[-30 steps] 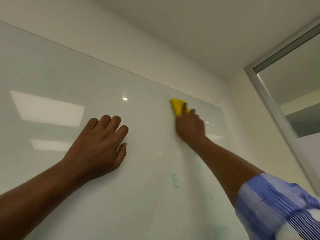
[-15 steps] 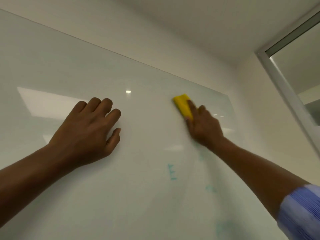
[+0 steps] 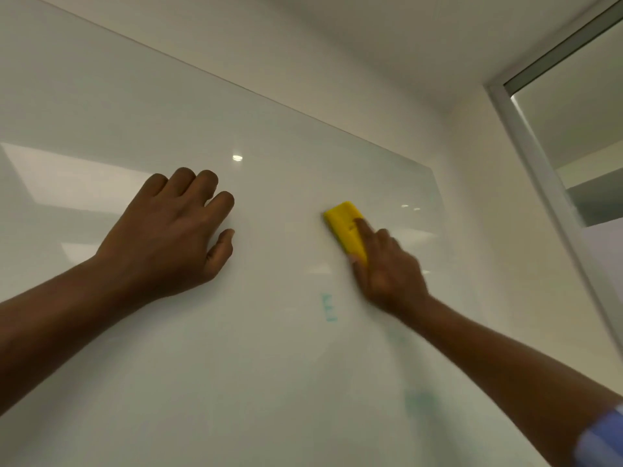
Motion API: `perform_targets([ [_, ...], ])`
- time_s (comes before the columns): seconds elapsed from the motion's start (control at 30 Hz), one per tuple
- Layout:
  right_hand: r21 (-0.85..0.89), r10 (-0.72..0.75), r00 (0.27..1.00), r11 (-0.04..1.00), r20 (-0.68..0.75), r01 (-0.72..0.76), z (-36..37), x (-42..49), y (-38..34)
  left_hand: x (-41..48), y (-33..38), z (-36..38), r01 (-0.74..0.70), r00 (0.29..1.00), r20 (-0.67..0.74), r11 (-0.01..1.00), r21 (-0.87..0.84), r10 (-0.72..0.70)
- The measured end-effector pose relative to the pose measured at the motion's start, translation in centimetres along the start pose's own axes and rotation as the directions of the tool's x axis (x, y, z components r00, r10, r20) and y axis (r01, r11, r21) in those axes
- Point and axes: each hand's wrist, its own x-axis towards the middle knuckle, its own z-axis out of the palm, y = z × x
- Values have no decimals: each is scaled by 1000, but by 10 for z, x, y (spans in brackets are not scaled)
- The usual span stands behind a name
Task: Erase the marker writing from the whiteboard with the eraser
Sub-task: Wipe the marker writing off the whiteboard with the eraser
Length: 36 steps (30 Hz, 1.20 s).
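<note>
Overhead, glossy whiteboard (image 3: 269, 365) reflects ceiling lights; window frame (image 3: 539, 156) at right

Over the last second the right hand (image 3: 387, 271) slid the yellow eraser (image 3: 345, 230) down the whiteboard (image 3: 269, 365), away from the board's top edge and a little to the right. More of the eraser showed than before: at first only a small yellow corner peeked above the fingers, and now most of its long face was uncovered, tilted, with one finger laid along it. The hand came closer to the faint teal marks (image 3: 328, 308) below it. The left hand (image 3: 168, 237) drifted slightly leftward on the board. The blue striped sleeve (image 3: 603, 443) slipped almost out of the lower right corner.
</note>
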Motion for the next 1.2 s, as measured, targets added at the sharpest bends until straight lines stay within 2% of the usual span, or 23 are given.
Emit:
perform_targets([
  [0.07, -6, 333, 938, 943, 93, -334, 7, 4, 26, 0, -1, -1, -11, 1000, 3, 1000, -6, 11],
  [0.13, 43, 632, 761, 764, 148, -643, 11, 6, 25, -1, -1, -1, -19, 1000, 4, 1000, -13, 19],
  [0.17, 69, 709, 684, 684, 171, -726, 11, 8, 16, -2, 0, -1, -23, 1000, 5, 1000, -18, 23],
  [0.2, 83, 725, 663, 661, 185, -746, 9, 8, 3, -1, 0, 0, -29, 1000, 8, 999, -20, 29],
  [0.27, 84, 618, 776, 773, 124, -629, 3, -8, -31, 0, 1, 0, -37, 999, 8, 999, -22, 37],
  [0.37, 148, 207, 978, 967, 30, -209, -16, -70, -86, 1, 3, -1, -62, 998, 18, 998, -23, 62],
  [0.43, 161, -120, 992, 980, 23, 115, -23, -104, -86, 0, 4, -1, -80, 996, 27, 997, -19, 81],
  [0.5, 94, -253, 966, 964, 53, 247, -27, -109, -56, -2, 3, -1, -95, 995, 35, 995, -18, 95],
  [0.53, 64, -172, 982, 984, 80, 167, -28, -107, -44, -3, 3, -1, -107, 994, 35, 994, -23, 108],
  [0.57, 51, 24, 993, 998, 119, -31, -31, -100, -37, -4, 4, -1, -122, 992, 35, 992, -29, 123],
  [0.6, 53, 295, 940, 950, 171, -308, -31, -93, -35, -6, 5, -2, -136, 990, 36, 990, -34, 137],
  [0.63, 48, 540, 813, 826, 218, -562, -30, -86, -38, -7, 5, -3, -144, 989, 38, 989, -40, 146],
  [0.67, 45, 672, 698, 711, 247, -701, -28, -81, -46, -7, 7, -2, -150, 987, 42, 988, -43, 152],
  [0.7, 48, 687, 684, 696, 245, -716, -28, -79, -60, -8, 8, -3, -149, 987, 46, 988, -44, 151],
  [0.83, 122, 270, 951, 950, 150, -288, -37, -114, -130, -8, 7, -5, -154, 986, 53, 987, -39, 156],
  [0.93, 81, -81, 988, 994, 133, 71, -40, -130, -103, -12, 9, -6, -164, 985, 47, 985, -62, 167],
  [0.97, 42, -78, 986, 996, 148, 72, -38, -131, -84, -16, 11, -6, -174, 983, 41, 982, -77, 177],
  [1.0, 17, 44, 982, 999, 185, -48, -38, -128, -67, -21, 14, -6, -190, 981, 34, 977, -94, 193],
  [1.03, 8, 259, 938, 963, 230, -268, -36, -124, -54, -26, 18, -6, -210, 977, 26, 971, -111, 214],
  [1.1, 1, 686, 675, 701, 272, -713, -29, -112, -42, -35, 31, -7, -248, 967, 15, 958, -146, 253],
  [1.13, -2, 774, 574, 596, 266, -803, -25, -107, -45, -37, 39, -7, -264, 963, 15, 950, -165, 270],
  [1.17, -5, 790, 553, 574, 264, -819, -23, -103, -53, -38, 48, -7, -279, 958, 18, 943, -183, 287],
  [1.2, 7, 758, 602, 620, 251, -784, -22, -104, -64, -38, 57, -8, -293, 952, 25, 935, -200, 304],
])
